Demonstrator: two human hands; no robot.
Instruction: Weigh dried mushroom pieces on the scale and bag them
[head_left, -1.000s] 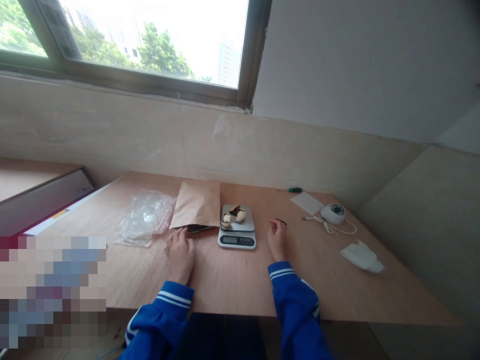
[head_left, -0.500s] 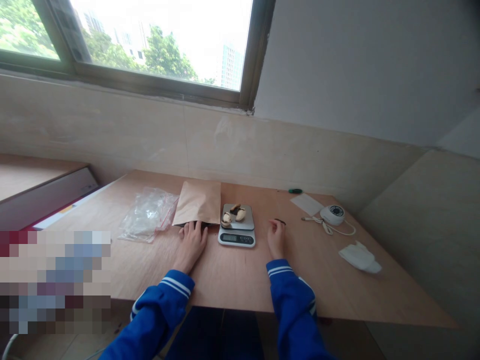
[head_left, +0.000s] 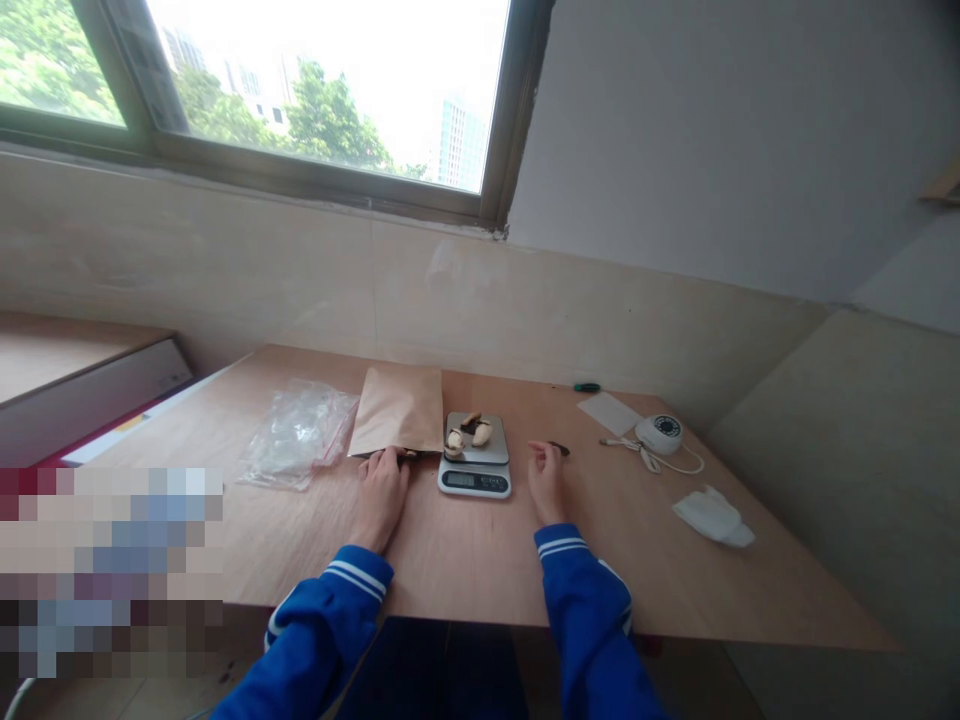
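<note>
Paper bag (head_left: pixel 397 422) lies flat just left of the scale (head_left: pixel 475 462), its open near edge under the left hand (head_left: pixel 383 490), whose fingers rest flat and spread on it, gripping nothing. It looks light, thin and easily creased; the mouth edge seems the best hold. Right of the scale, the right hand (head_left: pixel 547 482) rests loosely curled on the worktop (head_left: pixel 465 560), empty.

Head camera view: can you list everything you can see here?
table: one, light wood, under everything
plastic bag: one, clear, left
paper pouch: one, brown, beside the scale
scale: one, silver, centre
pieces: a few, pale and dark, on the scale
dark item: one, by the right fingertips
screwdriver: one, green, far edge
round device: one, white, corded, right
left hand: at the pouch's near edge
right hand: resting on the table
</note>
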